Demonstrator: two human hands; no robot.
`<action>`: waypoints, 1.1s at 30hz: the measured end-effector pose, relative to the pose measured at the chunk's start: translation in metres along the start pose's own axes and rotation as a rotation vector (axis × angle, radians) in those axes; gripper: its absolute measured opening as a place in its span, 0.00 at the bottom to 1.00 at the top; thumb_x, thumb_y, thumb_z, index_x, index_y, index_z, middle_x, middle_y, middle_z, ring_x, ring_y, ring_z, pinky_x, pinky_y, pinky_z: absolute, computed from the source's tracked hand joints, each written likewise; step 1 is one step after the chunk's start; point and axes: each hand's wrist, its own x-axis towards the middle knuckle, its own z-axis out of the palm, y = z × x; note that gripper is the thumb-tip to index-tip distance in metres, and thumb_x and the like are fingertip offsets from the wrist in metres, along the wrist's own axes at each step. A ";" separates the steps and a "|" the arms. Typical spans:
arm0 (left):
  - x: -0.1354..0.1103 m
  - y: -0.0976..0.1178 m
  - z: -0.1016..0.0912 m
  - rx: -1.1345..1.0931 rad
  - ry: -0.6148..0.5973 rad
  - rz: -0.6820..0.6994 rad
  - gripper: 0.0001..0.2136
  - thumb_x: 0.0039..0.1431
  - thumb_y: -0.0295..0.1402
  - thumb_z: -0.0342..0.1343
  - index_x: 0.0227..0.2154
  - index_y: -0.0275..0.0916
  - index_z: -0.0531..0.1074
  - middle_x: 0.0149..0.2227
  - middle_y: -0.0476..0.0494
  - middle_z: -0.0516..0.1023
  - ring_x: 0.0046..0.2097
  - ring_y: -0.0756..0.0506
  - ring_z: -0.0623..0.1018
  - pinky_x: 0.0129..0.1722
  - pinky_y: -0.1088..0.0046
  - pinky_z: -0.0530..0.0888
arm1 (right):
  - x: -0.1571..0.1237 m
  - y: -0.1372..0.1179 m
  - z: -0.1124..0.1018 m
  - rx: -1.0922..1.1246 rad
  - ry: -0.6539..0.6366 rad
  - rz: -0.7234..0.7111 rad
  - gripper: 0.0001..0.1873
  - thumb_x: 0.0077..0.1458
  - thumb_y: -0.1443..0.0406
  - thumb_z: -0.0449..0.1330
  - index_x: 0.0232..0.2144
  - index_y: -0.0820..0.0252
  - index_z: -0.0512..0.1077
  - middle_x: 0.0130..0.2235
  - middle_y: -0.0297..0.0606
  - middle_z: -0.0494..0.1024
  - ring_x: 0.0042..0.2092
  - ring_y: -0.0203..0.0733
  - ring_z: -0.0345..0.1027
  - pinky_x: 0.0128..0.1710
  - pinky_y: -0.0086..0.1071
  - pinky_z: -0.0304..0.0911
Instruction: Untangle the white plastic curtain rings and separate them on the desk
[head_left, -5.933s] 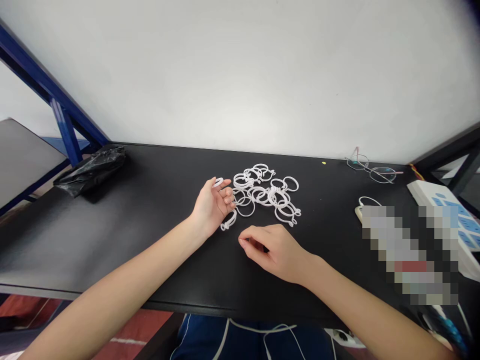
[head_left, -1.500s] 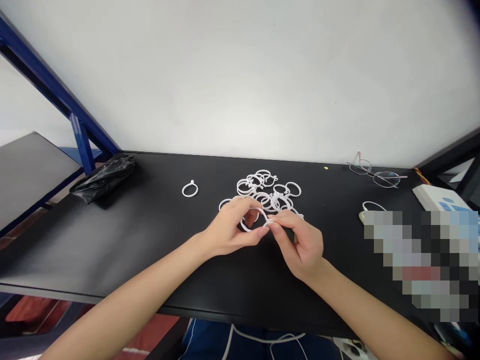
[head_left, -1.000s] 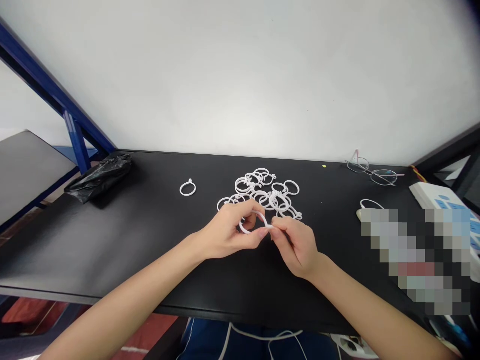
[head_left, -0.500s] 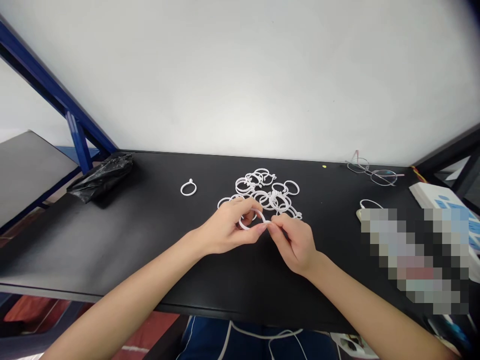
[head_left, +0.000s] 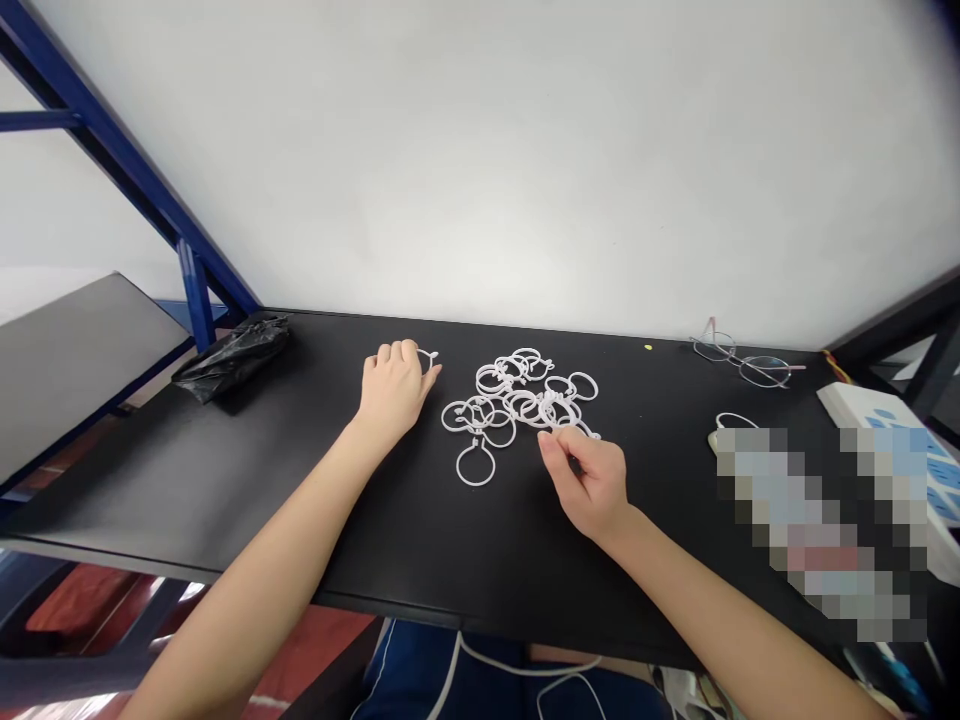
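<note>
My left hand (head_left: 393, 385) is closed over the left part of the black tabletop, its fingers curled down. From between its thumb and fingers juts a white plastic ring (head_left: 430, 355) with a small clasp end; the rest of that ring is hidden behind the fingers. My right hand (head_left: 587, 478) is closed too, thumb against the curled fingers, just at the near edge of a pile of white rings (head_left: 523, 404). Whether something small is pinched there I cannot make out. One white ring (head_left: 475, 484) lies at the near side of the pile, with its clasp pointing away from me.
A crumpled black plastic bag (head_left: 232, 358) lies at the table's left end. Eyeglasses (head_left: 765, 372) rest at the back right, with a white and blue box (head_left: 862, 395) and a blurred-out item (head_left: 817, 530) nearer. A white wall (head_left: 480, 160) rises behind the black table (head_left: 450, 560).
My left hand has moved left and away from me with the white ring, parting from my right hand. It now covers where the lone ring lay. My right hand has barely moved.
</note>
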 end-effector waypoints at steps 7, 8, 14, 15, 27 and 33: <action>0.000 -0.008 0.002 0.095 -0.112 -0.077 0.21 0.66 0.43 0.43 0.40 0.27 0.70 0.44 0.26 0.71 0.48 0.31 0.70 0.40 0.61 0.67 | 0.002 -0.001 -0.001 -0.020 0.011 -0.034 0.21 0.61 0.69 0.52 0.19 0.57 0.48 0.18 0.25 0.48 0.19 0.28 0.42 0.18 0.26 0.43; 0.000 -0.009 0.003 0.095 -0.129 -0.081 0.21 0.66 0.43 0.43 0.40 0.27 0.70 0.44 0.26 0.71 0.48 0.31 0.70 0.40 0.61 0.68 | 0.002 -0.001 -0.001 -0.024 0.009 -0.037 0.21 0.61 0.69 0.52 0.19 0.57 0.48 0.18 0.25 0.47 0.19 0.28 0.42 0.18 0.26 0.43; 0.002 -0.010 0.007 0.080 -0.186 -0.098 0.20 0.66 0.41 0.43 0.43 0.27 0.70 0.46 0.25 0.70 0.49 0.31 0.69 0.42 0.60 0.69 | 0.003 -0.006 -0.002 -0.034 -0.008 -0.071 0.22 0.60 0.71 0.53 0.18 0.57 0.47 0.18 0.25 0.47 0.18 0.28 0.41 0.17 0.27 0.43; 0.002 -0.010 0.008 0.079 -0.188 -0.099 0.20 0.66 0.41 0.43 0.43 0.27 0.70 0.46 0.25 0.70 0.49 0.31 0.69 0.41 0.60 0.69 | 0.003 -0.006 -0.002 -0.033 -0.008 -0.073 0.22 0.60 0.71 0.53 0.18 0.57 0.48 0.18 0.25 0.47 0.18 0.28 0.41 0.17 0.27 0.43; 0.002 -0.010 0.007 0.037 -0.201 -0.115 0.18 0.64 0.37 0.44 0.45 0.29 0.70 0.48 0.26 0.70 0.50 0.31 0.70 0.43 0.57 0.70 | 0.001 0.000 0.002 0.012 -0.287 0.016 0.12 0.60 0.66 0.57 0.25 0.58 0.63 0.25 0.31 0.67 0.27 0.33 0.61 0.28 0.28 0.62; 0.001 -0.009 0.004 0.043 -0.199 -0.097 0.19 0.63 0.40 0.46 0.47 0.29 0.70 0.49 0.25 0.70 0.50 0.30 0.70 0.44 0.56 0.69 | 0.001 0.000 0.006 0.026 -0.597 -0.076 0.15 0.55 0.62 0.65 0.45 0.58 0.72 0.52 0.44 0.76 0.55 0.49 0.65 0.54 0.46 0.66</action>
